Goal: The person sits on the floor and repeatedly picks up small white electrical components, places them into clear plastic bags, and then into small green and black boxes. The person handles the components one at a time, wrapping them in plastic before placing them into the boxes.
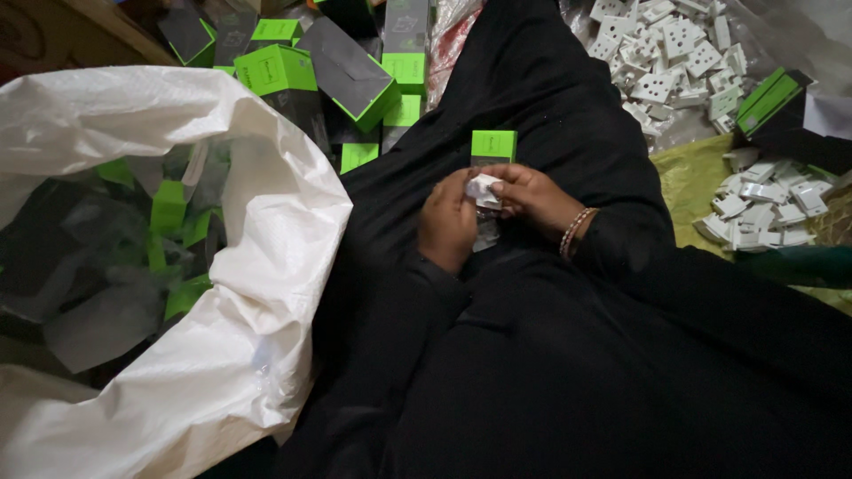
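Note:
Over my lap, covered in black cloth [532,355], my left hand [446,226] and my right hand [532,197] meet on a small white plastic part in a clear wrapper [484,190]. Both hands pinch it, the wrapper hanging down between them. A small green-and-black box [493,145] stands on the cloth just beyond my fingers. My right wrist wears bangles [574,232].
A big white sack [257,293] at left holds several green-and-black boxes [169,213]. More such boxes [351,75] are stacked at the top. Piles of white socket parts [670,49] lie at upper right and on yellow-green cloth [768,200] at right.

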